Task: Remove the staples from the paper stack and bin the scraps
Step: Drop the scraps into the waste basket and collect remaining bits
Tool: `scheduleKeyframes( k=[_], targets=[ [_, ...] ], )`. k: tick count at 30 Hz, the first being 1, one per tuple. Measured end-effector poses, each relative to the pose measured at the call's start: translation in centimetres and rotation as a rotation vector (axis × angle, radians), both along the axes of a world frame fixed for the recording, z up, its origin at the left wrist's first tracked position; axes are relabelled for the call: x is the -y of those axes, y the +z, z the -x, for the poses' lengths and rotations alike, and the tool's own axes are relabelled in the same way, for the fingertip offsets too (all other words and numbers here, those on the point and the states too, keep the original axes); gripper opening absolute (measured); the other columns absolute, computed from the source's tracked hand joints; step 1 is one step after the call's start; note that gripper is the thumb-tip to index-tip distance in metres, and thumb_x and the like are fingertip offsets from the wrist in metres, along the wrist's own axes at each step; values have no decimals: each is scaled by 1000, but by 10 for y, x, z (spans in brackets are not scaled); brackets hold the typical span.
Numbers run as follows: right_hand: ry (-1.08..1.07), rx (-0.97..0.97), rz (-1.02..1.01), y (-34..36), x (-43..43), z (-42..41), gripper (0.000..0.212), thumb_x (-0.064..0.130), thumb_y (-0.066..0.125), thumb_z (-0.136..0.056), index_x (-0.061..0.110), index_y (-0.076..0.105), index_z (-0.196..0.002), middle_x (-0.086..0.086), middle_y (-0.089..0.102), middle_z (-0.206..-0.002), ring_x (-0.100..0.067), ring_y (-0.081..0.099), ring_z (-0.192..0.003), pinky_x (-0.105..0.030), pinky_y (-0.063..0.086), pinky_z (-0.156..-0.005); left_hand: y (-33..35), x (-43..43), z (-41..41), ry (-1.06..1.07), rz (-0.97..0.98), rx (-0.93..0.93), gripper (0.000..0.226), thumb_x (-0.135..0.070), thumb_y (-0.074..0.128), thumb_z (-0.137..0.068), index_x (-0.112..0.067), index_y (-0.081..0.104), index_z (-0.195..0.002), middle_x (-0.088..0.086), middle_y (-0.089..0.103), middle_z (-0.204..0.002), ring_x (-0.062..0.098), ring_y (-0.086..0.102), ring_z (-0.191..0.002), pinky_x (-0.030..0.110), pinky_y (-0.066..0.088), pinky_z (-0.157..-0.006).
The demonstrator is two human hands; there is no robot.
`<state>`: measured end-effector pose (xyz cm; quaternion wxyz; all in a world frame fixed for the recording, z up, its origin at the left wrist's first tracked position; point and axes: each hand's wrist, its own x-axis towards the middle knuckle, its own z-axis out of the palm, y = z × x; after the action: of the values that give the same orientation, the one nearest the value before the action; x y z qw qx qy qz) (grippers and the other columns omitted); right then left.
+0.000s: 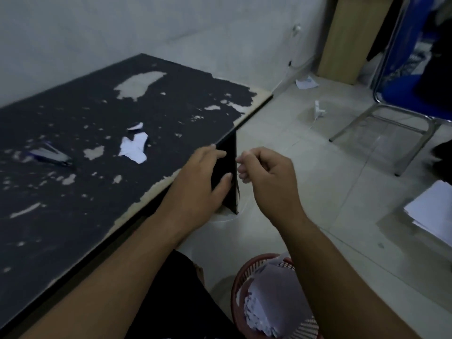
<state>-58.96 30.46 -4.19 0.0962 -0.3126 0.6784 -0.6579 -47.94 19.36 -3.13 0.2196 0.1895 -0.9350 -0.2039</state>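
Pinching something tiny in my right hand (266,177): fingers curled in, thumb against fingertips. Can't tell what's in there; too small and blurred. My guess is a pulled staple or a paper bit, since the hand hangs off the table (73,216) edge, out over the floor on the basket side.

Left hand (204,174) is spread flat, thumb out, holding nothing, at the table edge in front of the black end panel (230,162). Looks like a brace, or a sweep of scraps towards the edge.

Red basket (238,289) sits on the floor below my right forearm, already holding torn white paper. Placed there so drops from the edge land in it.

Torn paper scraps (134,149) lie on the peeling tabletop, well apart from both hands, not yet binned. A dark, blurred tool (50,156) lies further left, possibly the staple remover.

White paper stack (433,214) is on the floor far right, well apart from both hands.
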Motion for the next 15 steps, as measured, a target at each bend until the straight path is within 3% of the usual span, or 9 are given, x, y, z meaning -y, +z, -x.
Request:
scheduleKeyframes(
  k=[4, 7, 10, 12, 15],
  targets=[
    [81, -57, 34, 25, 54, -7, 23, 27, 56, -93, 18, 71, -77, 0, 70, -71, -18, 68, -71, -44, 57, -71, 19, 24, -22, 20, -79, -92, 29, -22, 58, -96, -22, 59, -125, -8, 60, -120, 3, 62, -90, 22, 52, -81],
    [156, -102, 4, 30, 89, -10, 21, 29, 56, -92, 20, 71, -80, 1, 70, -75, -14, 68, -74, -35, 56, -70, 24, 46, -40, 103, -22, -111, 26, -24, 57, -96, -20, 61, -121, -8, 62, -115, 1, 58, -99, 7, 42, -82],
    [226, -189, -118, 29, 125, -12, 18, 27, 55, -95, 25, 71, -88, 12, 69, -79, 1, 63, -77, -14, 47, -64, 25, 75, -59, 199, 59, -122, 26, -22, 60, -94, -16, 63, -120, -5, 63, -116, 4, 55, -106, 0, 32, -85],
    [263, -248, -226, 25, 147, -12, 19, 20, 52, -97, 23, 70, -97, 16, 65, -86, 2, 58, -78, -9, 39, -61, 23, 94, -70, 261, 63, -111, 29, -25, 62, -93, -16, 62, -121, -4, 60, -120, 7, 55, -110, 4, 33, -87],
    [229, -335, -328, 21, 166, -9, 24, 11, 45, -97, 18, 67, -105, 6, 60, -104, -7, 51, -92, -16, 37, -72, 19, 115, -74, 279, 35, -64, 46, -39, 67, -88, -15, 55, -126, -3, 53, -126, 12, 50, -115, 26, 44, -94]
  ],
)
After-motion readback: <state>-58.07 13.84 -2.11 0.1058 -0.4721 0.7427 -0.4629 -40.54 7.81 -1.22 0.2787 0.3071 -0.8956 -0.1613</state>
